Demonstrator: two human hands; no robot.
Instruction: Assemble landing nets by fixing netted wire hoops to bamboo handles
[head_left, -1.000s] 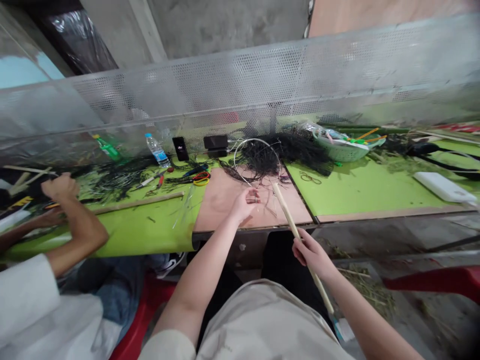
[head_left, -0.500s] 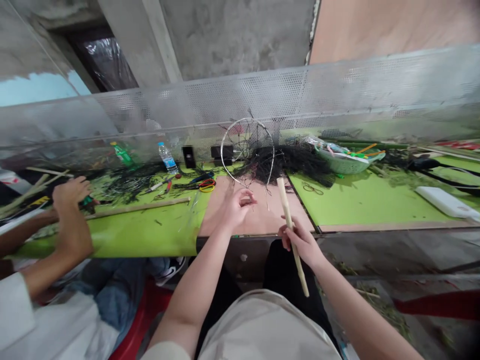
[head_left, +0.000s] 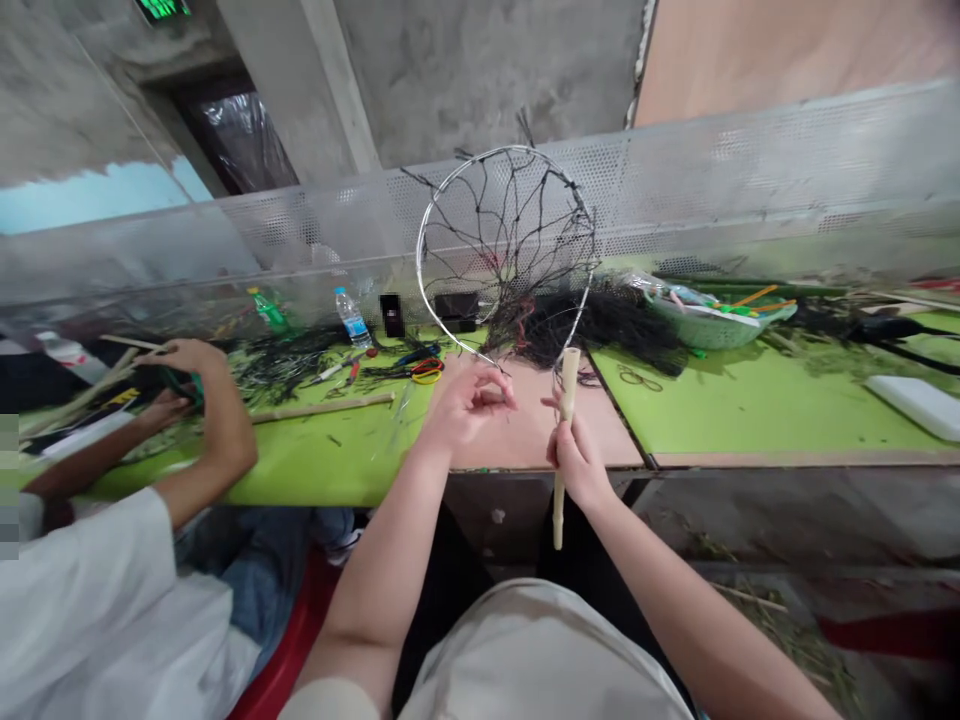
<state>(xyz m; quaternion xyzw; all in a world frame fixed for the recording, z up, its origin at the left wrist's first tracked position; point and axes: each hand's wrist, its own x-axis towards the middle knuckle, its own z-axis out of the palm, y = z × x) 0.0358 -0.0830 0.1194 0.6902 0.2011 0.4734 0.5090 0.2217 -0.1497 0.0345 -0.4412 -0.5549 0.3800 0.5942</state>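
Note:
My left hand (head_left: 474, 402) pinches one end of a round wire hoop (head_left: 421, 262) that stands up over the table's middle. Dark cord netting (head_left: 510, 225) is strung inside the hoop, with loose tails poking past its rim. My right hand (head_left: 576, 455) is wrapped round a short pale bamboo stick (head_left: 568, 385), held nearly upright. The hoop's other wire end comes down close to the stick's top; whether it enters the stick I cannot tell. A pile of black netting (head_left: 630, 325) lies on the table behind the hoop.
A green basket (head_left: 701, 325) of odds and ends stands right of the netting. Scissors (head_left: 427, 370), a water bottle (head_left: 351, 318) and a longer bamboo stick (head_left: 330, 407) lie or stand to the left. A co-worker's hands (head_left: 191, 375) work at far left. A white block (head_left: 915, 405) is at right.
The hoop has risen and come nearer, its netting now spread in view. My right hand has moved left and brought the bamboo stick more upright, beside the hoop's wire end.

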